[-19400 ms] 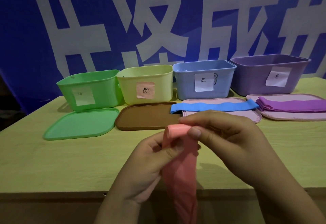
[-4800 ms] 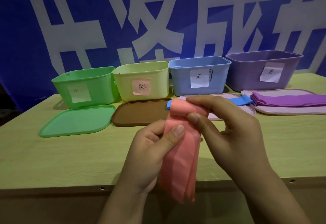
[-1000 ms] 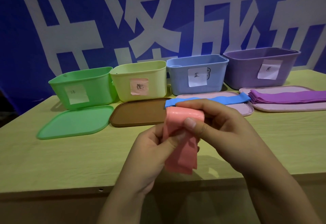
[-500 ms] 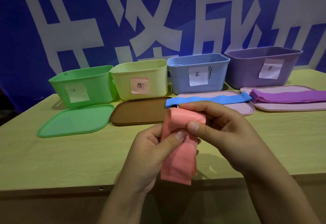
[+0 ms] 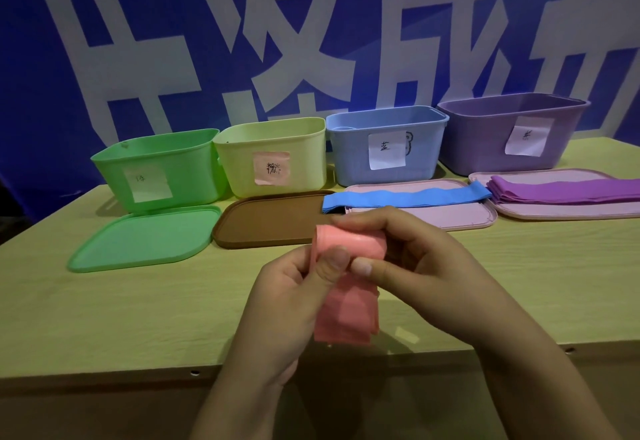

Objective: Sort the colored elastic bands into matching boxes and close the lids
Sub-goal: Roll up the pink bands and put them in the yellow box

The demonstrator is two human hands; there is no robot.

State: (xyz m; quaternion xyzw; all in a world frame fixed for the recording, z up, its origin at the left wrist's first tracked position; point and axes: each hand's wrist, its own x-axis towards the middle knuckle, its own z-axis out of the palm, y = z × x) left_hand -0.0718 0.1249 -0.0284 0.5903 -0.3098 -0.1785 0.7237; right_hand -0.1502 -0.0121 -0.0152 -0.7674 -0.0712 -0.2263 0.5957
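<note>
Both my hands — left hand (image 5: 294, 287) and right hand (image 5: 415, 266) — pinch the folded pink band (image 5: 346, 301); blue band (image 5: 405, 199) and purple bands (image 5: 568, 190) wait on lids — no box is closed.

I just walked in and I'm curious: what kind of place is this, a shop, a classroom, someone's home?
Probably a staged demonstration or recording spot, not a home. A big blue banner with white characters hangs behind a plain wooden table, and four labelled plastic boxes stand in a row with their lids laid in front.
</note>
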